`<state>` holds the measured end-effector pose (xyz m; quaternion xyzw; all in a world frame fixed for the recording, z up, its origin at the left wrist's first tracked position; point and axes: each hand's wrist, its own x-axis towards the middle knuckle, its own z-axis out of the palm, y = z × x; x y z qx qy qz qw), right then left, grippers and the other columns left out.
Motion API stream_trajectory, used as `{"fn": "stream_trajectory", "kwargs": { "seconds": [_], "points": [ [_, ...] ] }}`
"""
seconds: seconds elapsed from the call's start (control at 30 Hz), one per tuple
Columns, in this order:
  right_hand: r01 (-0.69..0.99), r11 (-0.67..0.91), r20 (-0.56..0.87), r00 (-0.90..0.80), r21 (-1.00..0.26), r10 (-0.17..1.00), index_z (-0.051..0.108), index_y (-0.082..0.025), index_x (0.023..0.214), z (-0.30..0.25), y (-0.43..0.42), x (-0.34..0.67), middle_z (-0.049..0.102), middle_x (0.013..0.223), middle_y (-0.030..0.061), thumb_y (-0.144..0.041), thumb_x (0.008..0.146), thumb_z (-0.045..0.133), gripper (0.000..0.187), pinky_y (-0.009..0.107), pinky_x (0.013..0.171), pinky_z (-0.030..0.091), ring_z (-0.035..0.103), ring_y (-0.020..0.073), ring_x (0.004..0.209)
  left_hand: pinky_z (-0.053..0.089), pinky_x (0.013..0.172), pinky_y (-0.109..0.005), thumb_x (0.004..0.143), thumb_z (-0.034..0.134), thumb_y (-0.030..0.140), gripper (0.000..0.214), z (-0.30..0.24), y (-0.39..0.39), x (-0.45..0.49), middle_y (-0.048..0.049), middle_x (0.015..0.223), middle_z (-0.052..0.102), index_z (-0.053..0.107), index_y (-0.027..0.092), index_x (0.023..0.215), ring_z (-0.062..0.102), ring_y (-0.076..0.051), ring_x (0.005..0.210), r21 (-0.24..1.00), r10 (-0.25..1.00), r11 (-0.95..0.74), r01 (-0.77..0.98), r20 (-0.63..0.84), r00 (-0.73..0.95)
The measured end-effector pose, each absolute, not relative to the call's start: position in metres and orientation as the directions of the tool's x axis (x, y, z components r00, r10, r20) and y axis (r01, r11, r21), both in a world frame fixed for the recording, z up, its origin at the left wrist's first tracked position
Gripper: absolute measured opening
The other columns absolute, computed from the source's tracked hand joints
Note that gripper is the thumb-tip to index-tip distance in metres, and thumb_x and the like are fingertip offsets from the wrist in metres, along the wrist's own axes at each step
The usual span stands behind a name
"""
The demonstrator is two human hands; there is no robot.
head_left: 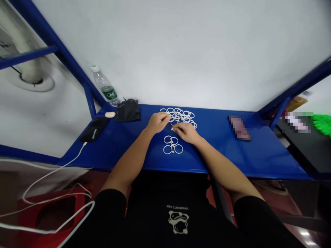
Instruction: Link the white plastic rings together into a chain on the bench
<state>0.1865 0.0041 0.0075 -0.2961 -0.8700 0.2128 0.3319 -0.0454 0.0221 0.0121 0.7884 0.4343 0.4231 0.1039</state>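
Observation:
Several thin white rings with small knobs lie in a heap [184, 115] on the blue table, just beyond my hands. My left hand [156, 123] is closed in a pinch at the heap's left edge, and its fingers hide whatever is between them. Just right of it, my right hand [187, 132] pinches a small white piece [172, 129] that shows at the fingertips; the rest of that piece is hidden. Nearer to me, a separate group of white rings [168, 149] lies flat, arranged in two rows.
A plastic bottle [106, 88], a black bag [128, 111], a beige oval object [110, 114] and a black power bank [94, 130] with a white cable [74, 159] are on the left. A blurred phone-like object [239, 128] lies right. A white wall [178, 62] stands behind the table [214, 151].

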Motion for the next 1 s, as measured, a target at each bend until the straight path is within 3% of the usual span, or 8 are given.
{"fn": "stream_trajectory", "kwargs": {
  "seconds": [0.13,0.23,0.33,0.47,0.57,0.7,0.87,1.0],
  "points": [
    [0.333,0.795,0.379,-0.743,-0.507,0.552,0.081,-0.024,0.109,0.007,0.000,0.186,0.084,0.105,0.0032,-0.028,0.105,0.056,0.026,0.031,0.081,0.056,0.077,0.0181,0.090,0.053,0.077,-0.030,0.099,0.066,0.027,0.017,0.002,0.031,-0.048,-0.0036,0.092,0.079,0.079,0.020,0.090,0.070,-0.018,0.080,0.554,0.875,-0.444,0.704,0.436,0.209],
    [0.389,0.785,0.398,-0.700,-0.483,0.592,0.081,-0.023,0.108,0.007,0.000,0.186,0.083,0.095,0.0033,-0.029,0.104,0.058,0.024,0.031,0.076,0.053,0.074,0.0177,0.082,0.055,0.085,-0.032,0.095,0.074,0.022,0.011,-0.005,0.032,-0.044,-0.0044,0.106,0.079,0.080,0.023,0.103,0.073,-0.021,0.097,0.498,0.905,-0.419,0.759,0.301,0.301],
    [0.430,0.764,0.396,-0.671,-0.481,0.627,0.081,-0.022,0.107,0.005,0.003,0.186,0.082,0.091,0.0033,-0.027,0.102,0.061,0.021,0.030,0.075,0.051,0.073,0.0174,0.079,0.056,0.089,-0.034,0.093,0.078,0.022,0.020,-0.007,0.030,-0.040,-0.0068,0.120,0.076,0.077,0.023,0.113,0.073,-0.024,0.107,0.462,0.937,-0.336,0.821,0.251,0.242],
    [0.433,0.748,0.349,-0.690,-0.503,0.635,0.081,-0.022,0.108,0.003,0.003,0.184,0.083,0.095,0.0036,-0.025,0.102,0.062,0.021,0.029,0.074,0.050,0.073,0.0169,0.079,0.057,0.092,-0.038,0.098,0.077,0.033,0.031,-0.003,0.027,-0.038,-0.0113,0.130,0.073,0.073,0.021,0.126,0.073,-0.028,0.113,0.437,0.975,-0.156,0.886,0.211,0.067],
    [0.435,0.750,0.328,-0.706,-0.499,0.628,0.082,-0.022,0.109,0.003,0.001,0.182,0.082,0.094,0.0038,-0.026,0.103,0.063,0.020,0.029,0.075,0.050,0.073,0.0176,0.082,0.056,0.093,-0.038,0.102,0.070,0.031,0.019,0.000,0.028,-0.037,-0.0101,0.125,0.076,0.076,0.022,0.117,0.073,-0.028,0.112,0.421,0.986,-0.125,0.898,0.155,0.065],
    [0.440,0.746,0.327,-0.701,-0.501,0.633,0.081,-0.022,0.109,0.004,0.001,0.182,0.082,0.095,0.0041,-0.027,0.104,0.061,0.022,0.029,0.075,0.049,0.073,0.0177,0.082,0.056,0.093,-0.035,0.103,0.067,0.027,0.013,0.003,0.028,-0.034,-0.0073,0.116,0.079,0.078,0.023,0.106,0.073,-0.026,0.112,0.450,0.974,-0.144,0.881,0.222,0.046],
    [0.466,0.725,0.337,-0.667,-0.507,0.664,0.081,-0.021,0.108,0.002,0.003,0.183,0.083,0.098,0.0048,-0.024,0.103,0.061,0.020,0.029,0.075,0.050,0.073,0.0175,0.081,0.056,0.097,-0.035,0.106,0.064,0.031,0.021,0.008,0.023,-0.029,-0.0071,0.118,0.080,0.080,0.023,0.116,0.074,-0.025,0.111,0.483,0.926,-0.229,0.846,0.375,0.036],
    [0.503,0.698,0.332,-0.634,-0.509,0.698,0.081,-0.021,0.108,-0.001,0.006,0.183,0.082,0.093,0.0039,-0.023,0.101,0.064,0.018,0.028,0.073,0.048,0.072,0.0170,0.078,0.056,0.096,-0.034,0.107,0.062,0.032,0.023,0.007,0.020,-0.026,-0.0059,0.120,0.081,0.081,0.025,0.119,0.075,-0.025,0.111,0.498,0.907,-0.280,0.821,0.417,0.057]
  ]
}}
